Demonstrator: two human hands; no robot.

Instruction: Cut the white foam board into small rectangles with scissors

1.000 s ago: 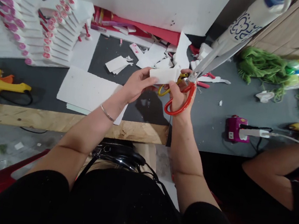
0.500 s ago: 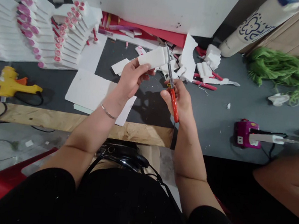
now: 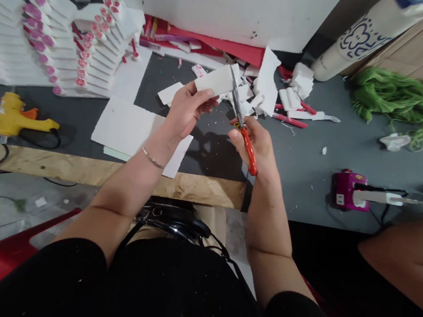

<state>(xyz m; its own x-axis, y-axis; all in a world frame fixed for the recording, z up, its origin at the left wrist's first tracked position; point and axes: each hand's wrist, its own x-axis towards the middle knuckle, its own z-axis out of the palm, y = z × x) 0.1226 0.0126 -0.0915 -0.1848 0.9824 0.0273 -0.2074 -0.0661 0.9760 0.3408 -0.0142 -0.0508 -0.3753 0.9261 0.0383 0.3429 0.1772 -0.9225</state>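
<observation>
Between the thumb and fingers of my left hand (image 3: 187,107) is a white rectangular piece (image 3: 216,79), perhaps foam or card, held up and tilted over the table. My right hand (image 3: 255,141) is closed around the red handles of a pair of scissors (image 3: 247,145). The blades point away from me and lie at the right end of the white piece. Behind and below the hands, white offcuts (image 3: 248,93) are scattered. A larger white sheet (image 3: 132,127) lies under my left forearm.
Rows of white strips with pink and red tips (image 3: 100,55) stand at left, near a yellow glue gun (image 3: 14,117). Rightward are a white bottle (image 3: 363,38), green yarn (image 3: 387,96) and a purple power adapter (image 3: 350,189). Another person's arm (image 3: 405,251) shows at lower right.
The scissors have turned slightly, their tips shifting left onto the white piece's right end and their handles swinging right. My left hand has barely moved.
</observation>
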